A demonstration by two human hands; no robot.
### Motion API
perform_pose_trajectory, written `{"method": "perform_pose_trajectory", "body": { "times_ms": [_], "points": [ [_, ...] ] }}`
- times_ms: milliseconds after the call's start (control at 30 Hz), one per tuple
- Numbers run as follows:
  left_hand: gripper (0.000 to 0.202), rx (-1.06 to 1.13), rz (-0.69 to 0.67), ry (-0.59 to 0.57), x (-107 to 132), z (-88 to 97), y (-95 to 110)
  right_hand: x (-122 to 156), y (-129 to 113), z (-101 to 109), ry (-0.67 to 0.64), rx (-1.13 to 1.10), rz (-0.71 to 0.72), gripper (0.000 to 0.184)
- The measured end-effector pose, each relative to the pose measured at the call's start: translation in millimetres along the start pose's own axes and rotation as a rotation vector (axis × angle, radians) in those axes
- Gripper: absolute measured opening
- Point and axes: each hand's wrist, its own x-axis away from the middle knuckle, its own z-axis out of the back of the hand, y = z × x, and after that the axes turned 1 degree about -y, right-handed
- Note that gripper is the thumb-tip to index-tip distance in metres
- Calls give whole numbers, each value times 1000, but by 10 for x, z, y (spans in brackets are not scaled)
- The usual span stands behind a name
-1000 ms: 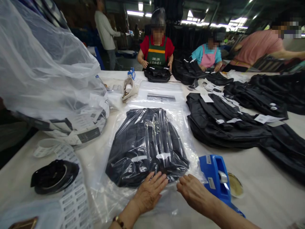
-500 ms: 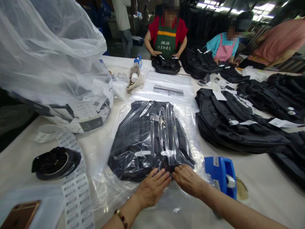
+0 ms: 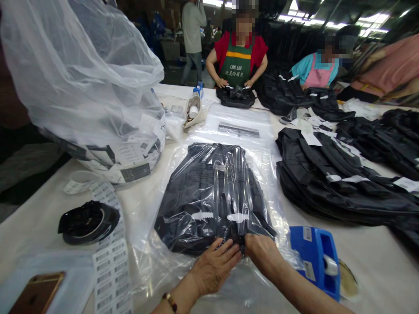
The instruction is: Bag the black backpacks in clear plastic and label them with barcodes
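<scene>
In the head view, a black backpack (image 3: 196, 192) lies flat in the middle of the table (image 3: 376, 266), inside a clear plastic bag (image 3: 147, 261) that spreads past its edges. The left hand (image 3: 216, 266) rests on the plastic at the backpack's lower edge, its fingers stretched out and side by side (a beaded bracelet (image 3: 170, 302) circles that wrist). Just beside it, the right hand (image 3: 262, 250) is curled at the same edge; its fingertips are hidden, so I cannot tell whether it pinches the plastic. Near the right forearm stands a blue tape dispenser (image 3: 310, 250). To the left, a strip of barcode labels (image 3: 111, 261) runs beside a phone (image 3: 37, 294). More black bags (image 3: 321, 183) are piled on the right, and across the table a co-worker in a green apron (image 3: 236, 65) handles a smaller black bag (image 3: 235, 98).
</scene>
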Motion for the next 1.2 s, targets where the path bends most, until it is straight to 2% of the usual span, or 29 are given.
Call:
{"method": "perform_pose_trajectory", "body": {
  "times_ms": [100,200,300,433,533,567,633,733,833,933,1033,1133,1200],
  "points": [
    [55,5,0,0,6,-9,-4,-40,123,36,15,-23,-29,2],
    [56,8,5,8,8,-35,-7,-28,232,46,21,-43,-30,10],
    [55,15,8,6,1,-45,-4,54,272,-33,60,-56,-44,10],
    [54,11,4,1,-6,-23,0,202,286,-246,253,-105,-131,15],
    [53,13,6,9,3,-18,0,306,266,-387,477,-149,-259,16],
    [53,13,5,14,5,-23,0,337,239,-423,566,-166,-262,17],
    [51,5,6,27,-3,-36,1,389,146,-491,716,-199,-131,20],
    [51,-18,6,42,-39,-32,8,423,-23,-623,783,-195,150,28],
    [50,-68,4,81,-9,50,26,405,-95,-804,791,-120,207,34],
    [40,-166,83,177,234,189,56,373,-50,-977,786,-64,219,38],
    [33,-274,258,263,676,305,73,369,17,-1091,772,-38,233,45],
    [29,-362,384,293,1100,347,36,389,47,-1148,787,-29,261,53],
    [32,-379,436,302,1273,348,-13,397,51,-1172,804,-23,275,57]
  ]
}}
